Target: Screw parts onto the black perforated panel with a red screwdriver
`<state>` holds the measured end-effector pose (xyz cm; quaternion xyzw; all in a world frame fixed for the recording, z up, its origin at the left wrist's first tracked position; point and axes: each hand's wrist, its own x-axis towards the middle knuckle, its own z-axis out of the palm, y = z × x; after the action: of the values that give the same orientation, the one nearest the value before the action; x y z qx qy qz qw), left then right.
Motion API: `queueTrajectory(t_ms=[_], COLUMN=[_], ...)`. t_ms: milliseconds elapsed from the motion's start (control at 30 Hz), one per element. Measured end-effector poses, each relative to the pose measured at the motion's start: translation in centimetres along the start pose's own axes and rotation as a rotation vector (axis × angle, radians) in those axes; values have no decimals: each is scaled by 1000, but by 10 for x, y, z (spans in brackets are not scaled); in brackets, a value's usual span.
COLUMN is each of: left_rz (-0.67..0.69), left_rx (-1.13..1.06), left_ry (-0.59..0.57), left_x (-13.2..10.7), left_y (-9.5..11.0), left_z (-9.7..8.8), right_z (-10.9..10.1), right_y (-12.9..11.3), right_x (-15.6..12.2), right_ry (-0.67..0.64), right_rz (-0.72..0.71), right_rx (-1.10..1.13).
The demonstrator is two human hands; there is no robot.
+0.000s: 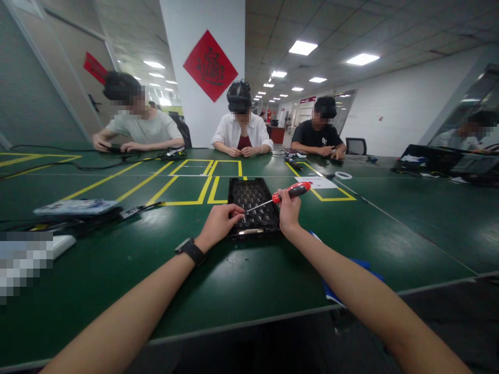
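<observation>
— Screwdriver (290, 192)?
— Red-handled, gripped in the closed right hand (289, 212), tip angled down over the black tray (252, 200).
— And the left hand (218, 222)?
— Fingers curled on the tray's near left edge, pinching near the tip.
— Tray's place?
— Flat on the green surface (117, 259), beside yellow markings.

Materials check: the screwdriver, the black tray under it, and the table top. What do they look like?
Screwdriver: glossy red and black handle, likely plastic; thin bright shaft, probably steel. The right hand grips it.
Black tray: matte black, likely moulded plastic, with a grid of small pockets; the left hand rests on its near edge.
Table top: dark green, smooth, semi-gloss, reflecting the ceiling lights; possibly a mat or laminate, with yellow tape lines.
</observation>
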<state>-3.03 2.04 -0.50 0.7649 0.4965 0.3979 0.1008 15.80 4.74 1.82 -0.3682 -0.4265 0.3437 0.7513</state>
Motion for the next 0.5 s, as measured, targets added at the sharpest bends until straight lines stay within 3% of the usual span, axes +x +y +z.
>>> queueTrajectory(t_ms=[167, 267, 500], left_rz=[103, 68, 61], left_rx=[150, 117, 59], left_ry=[-14, -9, 24], left_x=[1, 1, 0], left_y=[3, 2, 1], left_z=[-3, -2, 0], right_z=[-1, 2, 6], right_y=[-15, -18, -10], right_x=[-9, -11, -10], right_ry=[-241, -339, -415], right_rz=[-199, -167, 5], right_rx=[-117, -78, 40])
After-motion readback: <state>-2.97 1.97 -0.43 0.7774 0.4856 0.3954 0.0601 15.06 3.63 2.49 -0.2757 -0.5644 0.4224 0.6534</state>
